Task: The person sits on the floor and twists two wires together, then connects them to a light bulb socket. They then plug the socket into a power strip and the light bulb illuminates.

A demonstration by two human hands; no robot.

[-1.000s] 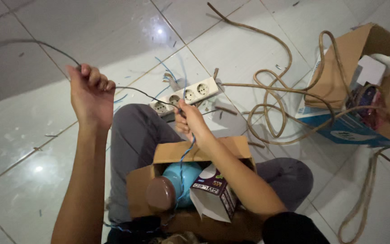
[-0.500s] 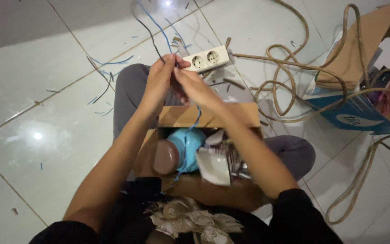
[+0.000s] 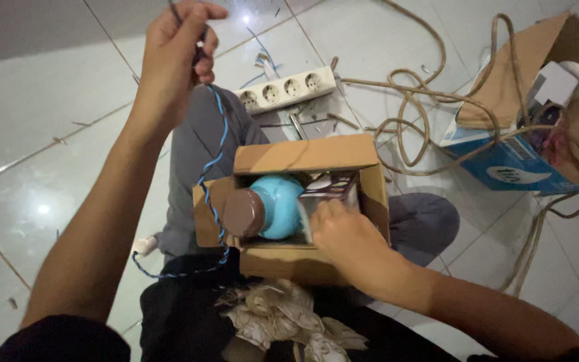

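My left hand (image 3: 172, 50) is raised over the floor and closed on a twisted blue and dark wire (image 3: 217, 154) that hangs down past my knee to my lap. My right hand (image 3: 346, 234) reaches into a small open cardboard box (image 3: 303, 157) on my lap and rests on a small printed carton (image 3: 326, 191) inside it; whether the fingers grip it is unclear. A light blue container with a brown lid (image 3: 266, 208) lies beside the carton in the box.
A white power strip (image 3: 286, 89) lies on the white tiled floor beyond my knee, with wire scraps around it. A beige cable (image 3: 417, 114) coils toward a second open box (image 3: 537, 107) at the right holding white parts. Crumpled cloth (image 3: 283, 318) sits on my lap.
My left hand has lifted away to the upper left with the wire. My right hand has dropped from the wire into the cardboard box. The view has tilted downward.
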